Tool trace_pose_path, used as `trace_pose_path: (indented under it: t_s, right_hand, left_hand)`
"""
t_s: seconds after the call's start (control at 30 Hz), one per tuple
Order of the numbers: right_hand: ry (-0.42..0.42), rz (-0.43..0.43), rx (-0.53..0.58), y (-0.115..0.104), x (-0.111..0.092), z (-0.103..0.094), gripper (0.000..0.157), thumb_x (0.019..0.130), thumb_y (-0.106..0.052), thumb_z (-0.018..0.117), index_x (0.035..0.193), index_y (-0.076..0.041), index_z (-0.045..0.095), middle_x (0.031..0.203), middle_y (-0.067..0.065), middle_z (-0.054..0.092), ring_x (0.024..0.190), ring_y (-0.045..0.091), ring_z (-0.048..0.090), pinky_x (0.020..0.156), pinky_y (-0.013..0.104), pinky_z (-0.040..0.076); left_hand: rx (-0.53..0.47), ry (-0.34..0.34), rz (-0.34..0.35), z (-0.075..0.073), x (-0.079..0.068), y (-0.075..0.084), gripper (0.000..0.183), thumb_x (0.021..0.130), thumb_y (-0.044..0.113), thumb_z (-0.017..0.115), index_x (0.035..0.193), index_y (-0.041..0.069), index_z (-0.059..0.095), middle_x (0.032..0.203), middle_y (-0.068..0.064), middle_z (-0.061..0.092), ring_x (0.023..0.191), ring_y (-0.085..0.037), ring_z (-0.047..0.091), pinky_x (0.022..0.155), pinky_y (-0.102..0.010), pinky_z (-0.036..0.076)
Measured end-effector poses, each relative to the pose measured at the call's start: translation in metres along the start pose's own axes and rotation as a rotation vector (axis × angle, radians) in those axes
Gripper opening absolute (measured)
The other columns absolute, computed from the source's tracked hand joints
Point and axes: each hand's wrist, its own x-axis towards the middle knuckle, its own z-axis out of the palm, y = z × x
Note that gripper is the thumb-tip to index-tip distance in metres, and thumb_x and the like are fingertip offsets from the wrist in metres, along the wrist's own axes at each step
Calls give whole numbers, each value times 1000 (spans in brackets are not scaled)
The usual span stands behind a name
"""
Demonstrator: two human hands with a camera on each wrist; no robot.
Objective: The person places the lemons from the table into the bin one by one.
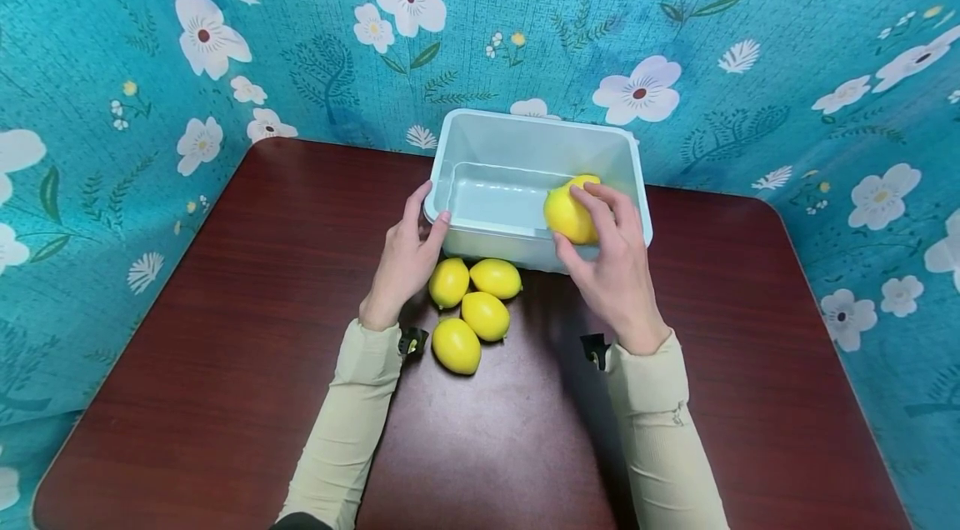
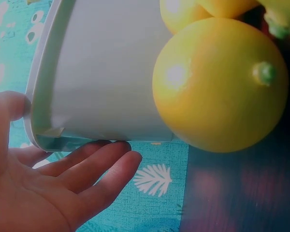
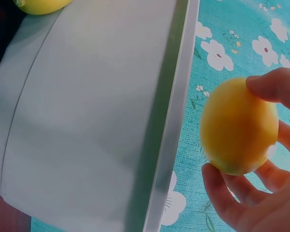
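My right hand (image 1: 611, 263) holds a yellow lemon (image 1: 567, 213) between thumb and fingertips, over the right part of a pale blue-grey plastic bin (image 1: 480, 242). In the right wrist view the held lemon (image 3: 239, 128) shows beyond the bin's rim (image 3: 171, 125). A brighter yellow patch (image 1: 585, 179) appears just behind it in the head view. My left hand (image 1: 405, 263) holds the bin's front left corner, thumb (image 2: 17, 105) at the rim and fingers along the outer side. Several lemons (image 1: 486, 316) lie clustered on the table in front of the bin, between the forearms.
The bin stands near the back edge of a dark red-brown table (image 1: 225, 330). Teal floral cloth (image 1: 487, 22) hangs behind the table and along both sides. A small dark device (image 1: 412, 342) sits at the left wrist, another (image 1: 595, 349) at the right.
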Motion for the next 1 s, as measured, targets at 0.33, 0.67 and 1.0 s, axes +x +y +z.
trace_pose_path:
  t_s: [0.33, 0.67, 1.0]
  right_hand:
    - [-25, 35, -9, 6, 4, 5, 52, 75, -12, 70, 124, -12, 52, 127, 11, 44, 116, 23, 43, 90, 38, 43]
    - [-37, 51, -28, 9, 7, 5, 53, 76, -13, 69, 126, -12, 52, 126, 11, 44, 115, 22, 43, 91, 38, 43]
    - [-53, 39, -31, 10, 8, 8, 52, 77, -13, 68, 126, -10, 51, 126, 12, 44, 114, 24, 43, 91, 39, 42]
  left_hand:
    - [-20, -6, -5, 0, 0, 1, 57, 90, 49, 40, 141, 29, 23, 120, -10, 55, 96, -20, 60, 82, -40, 48]
    - [-18, -5, -5, 0, 0, 2, 57, 90, 50, 40, 141, 28, 23, 117, -10, 56, 95, -19, 60, 81, -40, 48]
    - [-8, -10, -13, -1, -1, 3, 58, 90, 51, 39, 141, 29, 22, 119, -9, 55, 95, -17, 60, 81, -37, 48]
